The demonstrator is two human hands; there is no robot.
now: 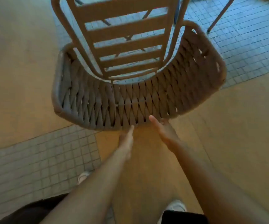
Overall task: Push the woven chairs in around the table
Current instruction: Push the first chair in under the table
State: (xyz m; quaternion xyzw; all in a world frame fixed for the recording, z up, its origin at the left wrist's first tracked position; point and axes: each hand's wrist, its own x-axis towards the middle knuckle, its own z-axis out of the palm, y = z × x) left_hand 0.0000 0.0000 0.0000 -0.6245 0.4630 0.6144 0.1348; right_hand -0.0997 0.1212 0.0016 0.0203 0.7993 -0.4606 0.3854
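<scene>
One woven chair in view, seen from above and behind, its curved wraparound back filling the middle of the shot. The slatted seat points away toward the top edge, sitting over the small-tile patch of floor; I count six or so slats, though the top ones run out of frame. Two thin legs of some other piece of furniture poke in at the top right corner, can't tell if that's the table or another chair.

Two hands, both at the lower rim of the chair back. The left hand has fingers stretched out, fingertips touching the rim, grip loose, nothing clenched. The right hand is open too, palm turned inward, thumb up against the weave and fingers seemingly tucked under the rim, but it's blurry there so not sure it's really holding.

Two white shoes down at the bottom on the tan floor.
</scene>
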